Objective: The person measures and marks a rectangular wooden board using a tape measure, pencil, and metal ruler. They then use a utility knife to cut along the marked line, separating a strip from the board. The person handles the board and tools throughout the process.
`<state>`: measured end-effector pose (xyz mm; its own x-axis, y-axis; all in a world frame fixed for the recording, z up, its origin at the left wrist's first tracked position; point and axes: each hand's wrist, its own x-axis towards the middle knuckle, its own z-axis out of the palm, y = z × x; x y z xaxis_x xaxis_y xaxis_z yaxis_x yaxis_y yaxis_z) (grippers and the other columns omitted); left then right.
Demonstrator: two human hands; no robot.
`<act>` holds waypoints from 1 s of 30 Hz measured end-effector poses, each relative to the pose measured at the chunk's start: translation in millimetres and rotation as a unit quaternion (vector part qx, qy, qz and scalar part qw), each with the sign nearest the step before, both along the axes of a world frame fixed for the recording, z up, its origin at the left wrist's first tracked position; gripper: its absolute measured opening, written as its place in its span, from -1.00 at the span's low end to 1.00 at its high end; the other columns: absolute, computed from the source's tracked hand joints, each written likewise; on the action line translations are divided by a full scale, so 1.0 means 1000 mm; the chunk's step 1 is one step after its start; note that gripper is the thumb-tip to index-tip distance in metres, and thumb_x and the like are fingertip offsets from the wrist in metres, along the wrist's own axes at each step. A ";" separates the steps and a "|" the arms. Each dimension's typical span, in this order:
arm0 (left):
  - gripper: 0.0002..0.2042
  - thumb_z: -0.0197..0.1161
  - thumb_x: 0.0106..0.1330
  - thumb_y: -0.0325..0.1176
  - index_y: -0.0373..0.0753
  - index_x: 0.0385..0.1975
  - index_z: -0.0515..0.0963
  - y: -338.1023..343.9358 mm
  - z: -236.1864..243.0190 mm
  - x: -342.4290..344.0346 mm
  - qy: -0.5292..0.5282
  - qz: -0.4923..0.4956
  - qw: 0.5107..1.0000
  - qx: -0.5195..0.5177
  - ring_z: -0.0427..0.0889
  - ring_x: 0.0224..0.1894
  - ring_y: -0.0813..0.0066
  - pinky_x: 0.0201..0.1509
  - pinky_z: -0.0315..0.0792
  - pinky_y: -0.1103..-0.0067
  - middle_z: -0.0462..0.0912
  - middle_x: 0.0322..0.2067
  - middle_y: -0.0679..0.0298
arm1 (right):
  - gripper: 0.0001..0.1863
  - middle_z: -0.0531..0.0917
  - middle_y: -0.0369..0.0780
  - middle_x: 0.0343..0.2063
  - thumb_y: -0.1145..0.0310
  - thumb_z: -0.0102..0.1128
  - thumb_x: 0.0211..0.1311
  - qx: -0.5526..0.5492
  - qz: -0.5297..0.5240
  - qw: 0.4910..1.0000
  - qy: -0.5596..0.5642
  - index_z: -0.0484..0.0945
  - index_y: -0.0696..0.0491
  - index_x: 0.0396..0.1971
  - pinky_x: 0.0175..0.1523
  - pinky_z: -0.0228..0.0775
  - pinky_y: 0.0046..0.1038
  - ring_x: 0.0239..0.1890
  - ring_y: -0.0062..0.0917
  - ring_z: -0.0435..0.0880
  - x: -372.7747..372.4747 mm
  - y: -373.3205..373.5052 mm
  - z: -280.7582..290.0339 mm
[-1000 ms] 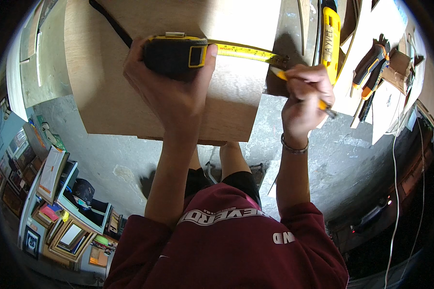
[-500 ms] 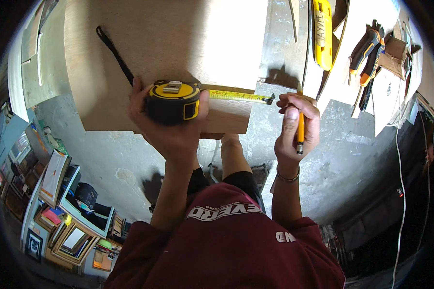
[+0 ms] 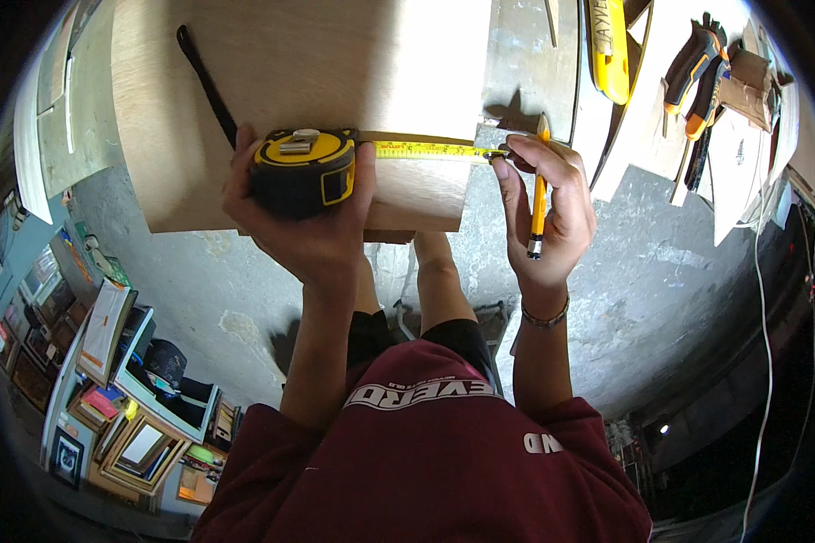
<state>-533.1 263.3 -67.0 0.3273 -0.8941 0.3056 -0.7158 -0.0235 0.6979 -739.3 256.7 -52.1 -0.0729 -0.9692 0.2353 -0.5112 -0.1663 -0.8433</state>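
hands (image 3: 303, 240) on tape measure (image 3: 285, 181), wooden board (image 3: 244, 72), floor (image 3: 652, 244), perhaps shelving (image 3: 158, 412)

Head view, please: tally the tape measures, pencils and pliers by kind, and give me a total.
Tape measure: 1, in the left hand
Pencil: 1, in the right hand
Pair of pliers: 1, off to the right
Total: 3
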 end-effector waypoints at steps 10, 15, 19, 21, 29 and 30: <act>-0.19 0.61 0.11 -0.29 -0.33 0.21 0.15 -0.002 0.005 0.001 -0.043 -0.015 0.999 0.004 0.36 0.40 -0.05 0.44 0.42 0.18 0.34 0.23 -0.16 | -0.70 0.74 -0.10 -0.20 0.69 0.43 0.10 -0.006 0.000 1.000 0.002 0.64 0.19 -0.14 -0.04 0.58 -0.38 -0.13 -0.29 0.74 0.002 -0.001 0.000; -0.16 0.64 0.05 -0.28 -0.31 0.22 0.16 0.000 -0.002 0.003 -0.007 -0.009 1.000 -0.006 0.36 0.38 -0.03 0.46 0.37 0.19 0.33 0.24 -0.12 | -0.70 0.74 -0.11 -0.20 0.69 0.43 0.09 -0.016 0.004 1.000 -0.001 0.64 0.19 -0.15 -0.04 0.58 -0.39 -0.13 -0.31 0.74 0.002 -0.003 -0.001; -0.14 0.66 0.02 -0.28 -0.30 0.22 0.17 0.000 -0.004 0.004 0.003 -0.011 1.000 -0.014 0.36 0.37 -0.02 0.48 0.32 0.19 0.33 0.23 -0.10 | -0.70 0.74 -0.11 -0.19 0.69 0.43 0.09 -0.011 0.007 1.000 0.009 0.64 0.19 -0.15 -0.04 0.59 -0.39 -0.13 -0.31 0.74 0.002 -0.002 0.000; -0.14 0.66 0.02 -0.29 -0.29 0.22 0.17 -0.001 -0.003 0.004 -0.007 -0.012 1.000 -0.008 0.36 0.37 -0.01 0.48 0.31 0.19 0.33 0.23 -0.09 | -0.70 0.74 -0.11 -0.20 0.69 0.43 0.09 -0.015 0.005 1.000 0.009 0.65 0.19 -0.15 -0.04 0.59 -0.39 -0.13 -0.31 0.74 0.002 -0.002 -0.001; -0.15 0.65 0.03 -0.28 -0.30 0.22 0.16 -0.001 -0.001 0.004 -0.025 -0.012 1.000 -0.003 0.36 0.37 -0.01 0.47 0.34 0.20 0.34 0.22 -0.10 | -0.71 0.74 -0.11 -0.20 0.69 0.43 0.10 -0.019 0.006 1.000 0.015 0.64 0.19 -0.16 -0.04 0.59 -0.40 -0.15 -0.32 0.75 0.002 -0.003 0.000; -0.17 0.63 0.06 -0.28 -0.31 0.22 0.14 -0.002 0.003 0.003 -0.044 -0.014 0.999 0.006 0.36 0.38 -0.03 0.46 0.38 0.19 0.34 0.22 -0.12 | -0.71 0.74 -0.11 -0.20 0.69 0.43 0.10 -0.020 0.006 1.000 0.016 0.64 0.19 -0.16 -0.04 0.59 -0.40 -0.15 -0.32 0.75 0.002 -0.003 0.000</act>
<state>-530.0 261.2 -63.6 0.2750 -0.9063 0.3209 -0.7754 -0.0117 0.6314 -737.0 253.6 -51.9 -0.0523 -0.9600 0.2752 -0.5357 -0.2056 -0.8190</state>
